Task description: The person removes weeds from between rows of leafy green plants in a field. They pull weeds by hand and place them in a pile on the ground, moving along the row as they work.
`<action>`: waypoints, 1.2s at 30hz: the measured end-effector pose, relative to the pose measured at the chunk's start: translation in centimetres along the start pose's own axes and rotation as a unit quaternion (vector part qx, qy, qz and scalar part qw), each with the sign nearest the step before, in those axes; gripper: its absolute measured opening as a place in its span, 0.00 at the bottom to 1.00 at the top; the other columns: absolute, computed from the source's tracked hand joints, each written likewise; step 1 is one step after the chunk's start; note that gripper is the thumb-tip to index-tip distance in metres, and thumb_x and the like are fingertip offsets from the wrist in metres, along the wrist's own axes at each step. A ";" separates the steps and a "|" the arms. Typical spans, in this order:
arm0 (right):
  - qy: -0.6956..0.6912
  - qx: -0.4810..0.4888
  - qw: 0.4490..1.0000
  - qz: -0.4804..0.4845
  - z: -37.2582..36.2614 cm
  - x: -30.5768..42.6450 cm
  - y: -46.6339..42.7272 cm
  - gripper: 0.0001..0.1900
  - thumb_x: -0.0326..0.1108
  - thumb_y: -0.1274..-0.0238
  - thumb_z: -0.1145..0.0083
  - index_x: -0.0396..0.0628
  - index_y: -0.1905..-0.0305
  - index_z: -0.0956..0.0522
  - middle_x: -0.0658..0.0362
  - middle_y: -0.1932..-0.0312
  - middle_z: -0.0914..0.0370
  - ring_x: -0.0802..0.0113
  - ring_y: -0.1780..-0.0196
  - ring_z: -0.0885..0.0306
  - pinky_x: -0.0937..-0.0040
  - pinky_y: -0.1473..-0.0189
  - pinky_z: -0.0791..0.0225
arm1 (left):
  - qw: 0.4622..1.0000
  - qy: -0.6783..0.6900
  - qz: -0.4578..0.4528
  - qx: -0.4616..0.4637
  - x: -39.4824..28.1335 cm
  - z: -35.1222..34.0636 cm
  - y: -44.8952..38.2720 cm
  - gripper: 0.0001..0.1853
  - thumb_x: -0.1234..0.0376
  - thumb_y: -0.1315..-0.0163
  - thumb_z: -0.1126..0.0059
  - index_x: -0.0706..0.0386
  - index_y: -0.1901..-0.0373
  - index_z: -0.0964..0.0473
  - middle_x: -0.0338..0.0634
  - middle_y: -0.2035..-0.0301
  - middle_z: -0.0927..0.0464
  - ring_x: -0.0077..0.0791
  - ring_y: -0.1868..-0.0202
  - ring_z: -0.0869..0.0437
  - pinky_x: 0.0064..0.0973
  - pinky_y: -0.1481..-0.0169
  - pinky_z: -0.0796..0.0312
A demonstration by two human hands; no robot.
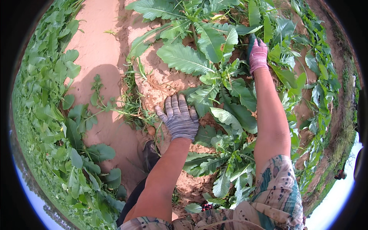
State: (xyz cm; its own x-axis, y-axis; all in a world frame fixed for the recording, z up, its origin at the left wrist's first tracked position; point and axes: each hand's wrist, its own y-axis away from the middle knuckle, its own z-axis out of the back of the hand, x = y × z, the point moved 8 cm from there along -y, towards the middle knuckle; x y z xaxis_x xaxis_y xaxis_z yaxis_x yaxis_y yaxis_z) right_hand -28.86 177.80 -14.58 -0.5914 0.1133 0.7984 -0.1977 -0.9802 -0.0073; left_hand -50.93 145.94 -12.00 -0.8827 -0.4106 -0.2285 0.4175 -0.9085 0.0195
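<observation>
My left hand (180, 116), in a grey striped knit glove, lies palm down on the sandy ridge. Its fingers are spread, and the little-finger side meets a toothed green leaf (203, 99). Up and to the right, my right hand (258, 54) wears a pink knit glove with a dark green coated palm. It reaches in among leaves and grass-like blades (268, 30) on the far side of the row; its fingertips are hidden, and I cannot see whether they grip anything. Between both arms grow leafy plants with lobed leaves (185, 59), rooted in reddish soil.
Grassy weeds (138, 109) edge the ridge left of my left hand. A sandy furrow (99, 49) runs along the left, with a dense leafy row (54, 95) beyond it. My dark shoe (151, 155) stands in the furrow. More plants (319, 95) grow at the right.
</observation>
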 end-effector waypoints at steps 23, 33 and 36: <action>0.385 0.227 0.887 0.116 -6.1 8.5 0.7 0.26 0.31 0.55 0.34 0.56 0.45 0.24 0.51 0.49 0.23 0.53 0.45 0.25 0.60 0.43 0.31 | 0.999 -0.032 0.011 0.020 0.1 -1.0 0.3 0.29 0.55 0.39 0.62 0.62 0.39 0.36 0.48 0.39 0.36 0.43 0.33 0.44 0.62 0.30 0.73; 0.396 0.290 0.866 0.092 -6.5 4.7 0.7 0.15 0.35 0.49 0.37 0.43 0.56 0.20 0.45 0.58 0.20 0.47 0.52 0.23 0.60 0.51 0.29 | 1.000 -0.025 0.004 -0.002 -0.1 -0.3 0.2 0.28 0.56 0.39 0.59 0.62 0.40 0.35 0.49 0.40 0.35 0.44 0.33 0.43 0.63 0.31 0.71; 0.168 0.286 0.937 -0.105 -5.1 1.6 0.2 0.21 0.41 0.49 0.34 0.43 0.52 0.22 0.48 0.56 0.20 0.52 0.52 0.21 0.61 0.49 0.29 | 1.000 -0.019 0.002 -0.003 -0.1 -0.2 0.3 0.30 0.57 0.40 0.56 0.63 0.38 0.37 0.48 0.40 0.35 0.43 0.33 0.44 0.60 0.30 0.71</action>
State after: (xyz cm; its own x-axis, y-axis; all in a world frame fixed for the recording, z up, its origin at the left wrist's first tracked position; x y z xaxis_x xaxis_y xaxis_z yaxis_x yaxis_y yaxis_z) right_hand -33.87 178.61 -16.36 -0.8185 0.2632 0.5106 0.0584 -0.8462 0.5297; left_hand -50.68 145.74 -12.21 -0.8884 -0.4172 -0.1915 0.4222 -0.9064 0.0155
